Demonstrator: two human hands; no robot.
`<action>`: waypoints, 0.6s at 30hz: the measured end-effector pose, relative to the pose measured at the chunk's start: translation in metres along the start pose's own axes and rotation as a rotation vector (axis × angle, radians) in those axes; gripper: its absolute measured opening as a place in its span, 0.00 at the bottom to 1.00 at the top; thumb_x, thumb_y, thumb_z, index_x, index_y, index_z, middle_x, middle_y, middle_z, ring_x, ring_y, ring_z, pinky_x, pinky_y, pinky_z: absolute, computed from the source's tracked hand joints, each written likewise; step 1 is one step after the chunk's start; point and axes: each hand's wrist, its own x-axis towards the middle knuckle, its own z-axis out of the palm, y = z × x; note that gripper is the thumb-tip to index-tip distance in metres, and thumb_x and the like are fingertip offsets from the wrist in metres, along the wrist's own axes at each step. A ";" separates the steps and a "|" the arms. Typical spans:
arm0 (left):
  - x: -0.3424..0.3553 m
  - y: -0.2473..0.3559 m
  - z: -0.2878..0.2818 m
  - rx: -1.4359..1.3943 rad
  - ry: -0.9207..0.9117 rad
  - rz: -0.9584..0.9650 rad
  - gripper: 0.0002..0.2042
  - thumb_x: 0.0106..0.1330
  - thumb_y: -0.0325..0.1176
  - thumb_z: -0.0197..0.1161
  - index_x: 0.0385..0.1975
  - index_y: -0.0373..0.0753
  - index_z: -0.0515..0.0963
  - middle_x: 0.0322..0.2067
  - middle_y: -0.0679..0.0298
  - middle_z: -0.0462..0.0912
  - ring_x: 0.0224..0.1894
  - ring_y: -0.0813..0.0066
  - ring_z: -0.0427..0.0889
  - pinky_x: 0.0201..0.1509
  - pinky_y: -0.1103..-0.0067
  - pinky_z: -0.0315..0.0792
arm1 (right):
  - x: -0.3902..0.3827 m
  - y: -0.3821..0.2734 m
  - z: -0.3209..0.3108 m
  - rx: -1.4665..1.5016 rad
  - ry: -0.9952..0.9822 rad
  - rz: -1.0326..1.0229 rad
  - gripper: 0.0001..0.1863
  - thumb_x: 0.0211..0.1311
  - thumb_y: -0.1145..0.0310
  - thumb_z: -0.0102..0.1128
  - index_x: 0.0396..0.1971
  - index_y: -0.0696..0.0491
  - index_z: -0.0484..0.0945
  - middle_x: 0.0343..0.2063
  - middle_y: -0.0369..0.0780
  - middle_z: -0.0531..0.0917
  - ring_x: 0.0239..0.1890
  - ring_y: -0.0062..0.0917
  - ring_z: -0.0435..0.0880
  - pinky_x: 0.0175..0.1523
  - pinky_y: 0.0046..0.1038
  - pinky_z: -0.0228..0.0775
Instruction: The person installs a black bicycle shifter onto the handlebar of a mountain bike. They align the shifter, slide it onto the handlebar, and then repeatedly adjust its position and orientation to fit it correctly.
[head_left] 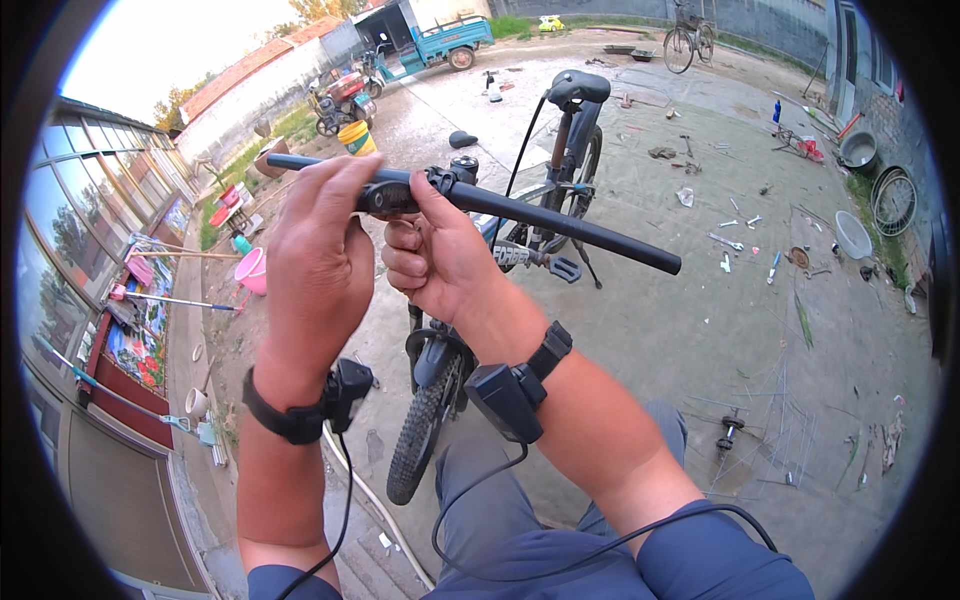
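Note:
A bicycle (436,362) stands in front of me, its front wheel toward me and its saddle (580,88) farther off. Its straight black handlebar (590,232) has no grips and lies slantwise across my view. My left hand (325,225) is closed over the bar left of its middle, fingertips against the black stem clamp (388,197). Right beside it, my right hand (450,250) has its thumb pressed on the clamp and its fingers curled underneath. Any small thing within those curled fingers is hidden.
Wrenches (725,242) and small parts lie scattered on the concrete to the right. A wheel hub with loose spokes (732,425) lies nearer me. A pink bucket (252,270) stands left, and a blue cargo tricycle (450,40) is at the back.

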 end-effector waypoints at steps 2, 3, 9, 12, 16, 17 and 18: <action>-0.013 0.011 0.006 -0.253 0.083 -0.347 0.25 0.60 0.17 0.59 0.60 0.35 0.73 0.47 0.56 0.81 0.48 0.63 0.83 0.50 0.71 0.78 | 0.001 0.002 -0.003 0.036 -0.031 -0.027 0.25 0.72 0.40 0.54 0.25 0.46 0.73 0.15 0.28 0.68 0.13 0.16 0.63 0.17 0.20 0.49; -0.018 0.016 0.008 -0.408 0.115 -0.583 0.25 0.62 0.19 0.60 0.62 0.33 0.71 0.48 0.57 0.81 0.48 0.66 0.83 0.51 0.72 0.78 | 0.001 0.002 -0.005 0.042 -0.035 -0.030 0.25 0.72 0.41 0.54 0.25 0.46 0.73 0.16 0.28 0.68 0.13 0.16 0.63 0.18 0.21 0.49; -0.026 0.016 0.006 -0.934 -0.019 -1.089 0.21 0.76 0.47 0.56 0.52 0.32 0.75 0.36 0.60 0.85 0.31 0.78 0.84 0.22 0.88 0.71 | 0.000 0.000 -0.008 -0.001 -0.054 -0.065 0.23 0.76 0.46 0.49 0.29 0.51 0.74 0.17 0.30 0.69 0.15 0.16 0.66 0.19 0.19 0.55; -0.023 0.014 0.007 -1.091 -0.135 -1.151 0.20 0.77 0.47 0.53 0.49 0.32 0.76 0.31 0.59 0.87 0.25 0.78 0.85 0.19 0.88 0.70 | -0.001 0.002 -0.009 -0.025 -0.057 -0.083 0.22 0.75 0.48 0.51 0.24 0.48 0.72 0.16 0.30 0.68 0.15 0.16 0.66 0.18 0.20 0.53; -0.020 0.011 0.005 -1.089 -0.155 -1.146 0.17 0.76 0.43 0.56 0.50 0.34 0.76 0.33 0.59 0.87 0.27 0.77 0.87 0.20 0.88 0.74 | 0.001 0.004 -0.011 -0.091 -0.045 -0.134 0.22 0.75 0.51 0.53 0.22 0.47 0.69 0.15 0.29 0.67 0.14 0.15 0.64 0.17 0.19 0.52; -0.020 0.011 0.005 -1.069 -0.147 -1.144 0.16 0.76 0.41 0.57 0.50 0.34 0.76 0.33 0.60 0.87 0.28 0.77 0.88 0.21 0.88 0.75 | 0.001 0.004 -0.013 -0.109 -0.023 -0.145 0.21 0.75 0.51 0.53 0.22 0.47 0.69 0.14 0.29 0.67 0.13 0.15 0.64 0.17 0.19 0.51; -0.019 0.009 0.003 -1.035 -0.160 -1.144 0.16 0.75 0.40 0.58 0.51 0.34 0.75 0.33 0.60 0.86 0.28 0.77 0.88 0.21 0.87 0.75 | 0.000 0.003 -0.015 -0.155 -0.010 -0.156 0.20 0.75 0.52 0.54 0.23 0.46 0.69 0.14 0.29 0.66 0.13 0.14 0.64 0.16 0.18 0.51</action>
